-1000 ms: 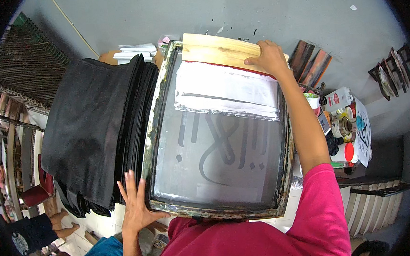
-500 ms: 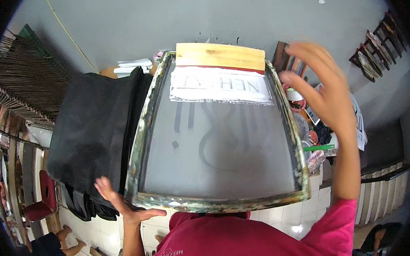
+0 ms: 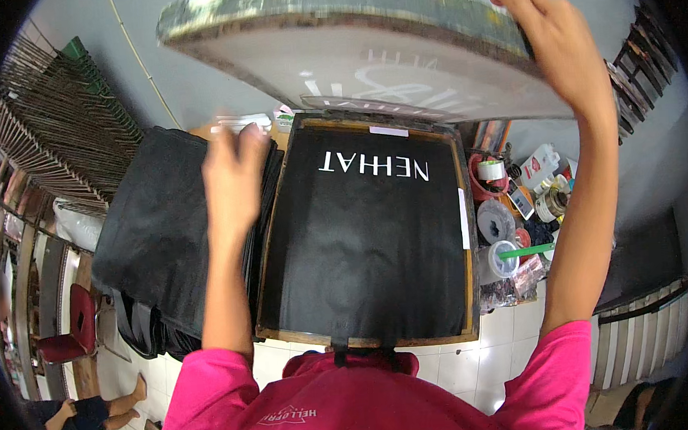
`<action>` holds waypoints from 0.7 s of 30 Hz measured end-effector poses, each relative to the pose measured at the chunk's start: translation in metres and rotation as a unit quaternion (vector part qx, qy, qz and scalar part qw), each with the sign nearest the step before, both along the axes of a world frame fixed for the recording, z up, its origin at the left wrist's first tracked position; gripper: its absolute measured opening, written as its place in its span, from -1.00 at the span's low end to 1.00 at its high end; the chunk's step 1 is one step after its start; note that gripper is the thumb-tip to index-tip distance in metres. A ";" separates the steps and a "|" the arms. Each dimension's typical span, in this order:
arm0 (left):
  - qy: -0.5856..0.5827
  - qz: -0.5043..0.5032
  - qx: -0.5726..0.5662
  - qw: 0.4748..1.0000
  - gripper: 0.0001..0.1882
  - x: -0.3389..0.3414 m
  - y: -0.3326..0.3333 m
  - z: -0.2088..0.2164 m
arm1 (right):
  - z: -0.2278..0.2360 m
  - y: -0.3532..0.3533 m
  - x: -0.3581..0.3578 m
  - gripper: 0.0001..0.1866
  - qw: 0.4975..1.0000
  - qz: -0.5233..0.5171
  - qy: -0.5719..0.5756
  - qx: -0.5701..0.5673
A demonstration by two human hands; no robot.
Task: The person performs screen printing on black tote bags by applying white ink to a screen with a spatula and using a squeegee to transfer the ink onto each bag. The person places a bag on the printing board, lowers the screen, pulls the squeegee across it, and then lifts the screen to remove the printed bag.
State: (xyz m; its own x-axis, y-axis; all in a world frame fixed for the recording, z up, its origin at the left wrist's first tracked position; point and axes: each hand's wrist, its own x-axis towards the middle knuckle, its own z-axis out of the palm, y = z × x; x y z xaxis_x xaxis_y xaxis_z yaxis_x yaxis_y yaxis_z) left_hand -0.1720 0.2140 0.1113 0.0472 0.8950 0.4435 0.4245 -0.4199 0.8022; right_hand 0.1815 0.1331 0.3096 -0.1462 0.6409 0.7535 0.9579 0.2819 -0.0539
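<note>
My right hand (image 3: 566, 44) grips the right edge of a raised screen printing frame (image 3: 339, 2), its fingers over the paint-crusted rim. The frame tilts up toward the wall, and pale lettering shows on its mesh (image 3: 399, 85). Below it, a black fabric bag (image 3: 362, 245) lies flat on a wood-edged board (image 3: 266, 291), with white printed lettering near its far end. My left hand (image 3: 234, 174), blurred by motion, is above the right side of a stack of black bags (image 3: 156, 234). Its thumb and finger look apart, and I see nothing between them.
Right of the board stand a red container (image 3: 487, 176), a clear plastic cup (image 3: 498, 261) with a green stick (image 3: 527, 250), and several jars and bottles. White papers (image 3: 240, 122) lie behind the bag stack. A red chair (image 3: 75, 326) and another person's legs (image 3: 123, 402) are at lower left.
The screen frame has swung up from the board, uncovering the printed black bag. My right hand has taken hold of its edge. My left hand has moved up and forward over the bag stack.
</note>
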 end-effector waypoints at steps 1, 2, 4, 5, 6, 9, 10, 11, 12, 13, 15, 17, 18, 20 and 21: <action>0.127 0.034 -0.062 0.989 -0.11 0.005 0.006 -0.058 | 0.004 0.008 -0.001 -0.44 0.999 -0.024 0.025 -0.023; 0.292 0.095 -0.076 0.949 -0.12 -0.018 0.000 -0.113 | 0.015 0.020 -0.019 -0.42 0.997 -0.023 0.060 -0.039; 0.338 0.110 -0.151 0.923 -0.28 -0.006 -0.021 -0.160 | 0.038 0.020 -0.033 -0.37 0.990 -0.067 0.095 -0.074; 0.360 0.122 -0.171 0.909 -0.39 -0.004 -0.027 -0.168 | 0.041 0.021 -0.031 -0.36 0.985 -0.076 0.122 -0.094; 0.359 0.133 -0.159 0.910 -0.40 -0.002 -0.027 -0.172 | 0.042 0.023 -0.025 -0.36 0.979 -0.086 0.149 -0.113; 0.333 0.151 -0.133 0.921 -0.52 -0.001 -0.026 -0.186 | 0.052 0.062 0.012 -0.34 0.994 -0.049 0.066 -0.072; 0.306 0.136 -0.171 0.926 -0.57 -0.001 -0.023 -0.181 | 0.053 0.069 0.014 -0.33 0.994 -0.046 0.073 -0.064; 0.278 0.121 -0.209 0.930 -0.62 -0.001 -0.020 -0.175 | 0.054 0.075 0.017 -0.33 0.994 -0.044 0.079 -0.055; 0.250 0.104 -0.245 0.931 -0.67 -0.001 -0.018 -0.172 | 0.055 0.078 0.020 -0.32 0.994 -0.042 0.086 -0.046; 0.218 0.107 -0.242 0.939 -0.76 -0.002 -0.013 -0.170 | 0.050 0.050 -0.006 -0.30 0.994 -0.011 0.086 -0.067; 0.197 0.074 -0.227 0.951 -0.71 -0.008 -0.009 -0.164 | 0.057 0.075 0.015 -0.31 0.993 -0.027 0.094 -0.062; 0.111 0.026 -0.232 0.966 -0.73 -0.019 -0.007 -0.157 | 0.061 0.084 0.017 -0.33 0.991 -0.049 0.099 -0.071; 0.049 0.002 -0.235 0.971 -0.79 -0.024 -0.008 -0.145 | 0.067 0.077 0.008 -0.33 0.990 -0.072 0.093 -0.080; -0.018 -0.008 -0.201 0.979 -0.85 -0.042 -0.018 -0.104 | 0.061 0.073 0.003 -0.34 0.992 -0.055 0.086 -0.078; -0.016 0.009 -0.173 0.985 -0.87 -0.060 -0.022 -0.085 | 0.052 0.075 0.006 -0.34 0.994 -0.013 0.085 -0.064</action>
State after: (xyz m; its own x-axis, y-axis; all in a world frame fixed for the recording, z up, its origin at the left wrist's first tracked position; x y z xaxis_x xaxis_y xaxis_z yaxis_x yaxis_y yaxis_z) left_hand -0.2318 0.1923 0.0264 0.0201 0.9933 0.1134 0.4012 -0.1119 0.9091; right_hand 0.1877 0.2083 0.3618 -0.0055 0.7356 0.6774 0.9387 0.2372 -0.2500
